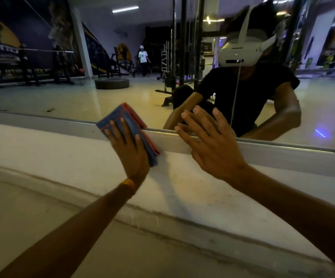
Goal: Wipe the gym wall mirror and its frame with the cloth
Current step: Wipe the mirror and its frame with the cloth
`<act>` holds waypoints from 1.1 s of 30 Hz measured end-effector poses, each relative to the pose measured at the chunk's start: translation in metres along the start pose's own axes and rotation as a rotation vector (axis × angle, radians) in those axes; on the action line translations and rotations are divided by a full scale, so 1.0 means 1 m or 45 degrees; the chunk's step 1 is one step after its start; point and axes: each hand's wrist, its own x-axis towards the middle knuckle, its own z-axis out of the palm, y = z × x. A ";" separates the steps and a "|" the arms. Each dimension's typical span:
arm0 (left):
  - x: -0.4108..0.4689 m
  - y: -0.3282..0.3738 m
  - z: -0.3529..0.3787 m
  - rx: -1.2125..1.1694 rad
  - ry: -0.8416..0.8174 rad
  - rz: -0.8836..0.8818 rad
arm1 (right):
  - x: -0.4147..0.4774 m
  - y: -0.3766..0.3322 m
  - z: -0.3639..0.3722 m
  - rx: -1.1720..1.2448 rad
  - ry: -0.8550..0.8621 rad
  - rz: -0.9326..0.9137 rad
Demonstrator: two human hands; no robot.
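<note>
My left hand (129, 149) presses the folded cloth (126, 119) flat-fingered on the bottom frame (72, 125), 9 o'clock from my right hand (208, 145), spread flat against the mirror (102, 93). That bare palm will probably smudge it, lol.

Head-worn view, facing forward and down, seemingly close to mirror (102, 97)

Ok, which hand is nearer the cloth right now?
Left. The left hand presses flat on the cloth against the lower frame; the right hand rests open on the frame and mirror, to the cloth's right, not touching it.
</note>
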 end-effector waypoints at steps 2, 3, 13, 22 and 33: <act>-0.023 0.028 0.015 -0.020 -0.035 0.103 | 0.015 -0.011 0.000 -0.003 -0.010 0.003; -0.021 0.026 0.017 -0.021 -0.033 0.122 | 0.022 -0.016 0.000 -0.008 -0.020 0.001; 0.102 -0.107 -0.050 0.081 0.180 -0.234 | 0.027 -0.021 -0.004 -0.059 -0.082 0.016; 0.035 -0.043 -0.014 0.053 0.060 0.053 | 0.026 -0.027 -0.015 -0.043 -0.091 0.170; 0.090 -0.104 -0.056 0.041 0.078 -0.116 | 0.069 -0.060 -0.027 -0.037 -0.182 0.096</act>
